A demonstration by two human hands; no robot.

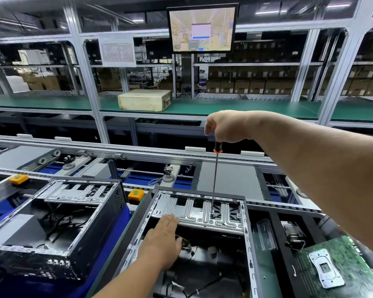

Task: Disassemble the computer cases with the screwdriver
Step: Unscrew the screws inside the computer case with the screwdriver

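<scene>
While gripped in the right hand (226,125) by its orange-and-black handle, screwdriver (215,173) upright, long shaft down, tip on the silver drive bracket (200,214) across the far end of the open computer case (246,233) at the near edge of the conveyor (230,179). Left hand (162,239) flat, fingers straight, fingertips touching the bracket's near left edge. Second open case (52,222) just to the left, apart from the first. Green circuit board (340,267) at the near right corner. Beige box (144,100) on the green shelf (246,107) beyond, monitor (202,27) above.
</scene>
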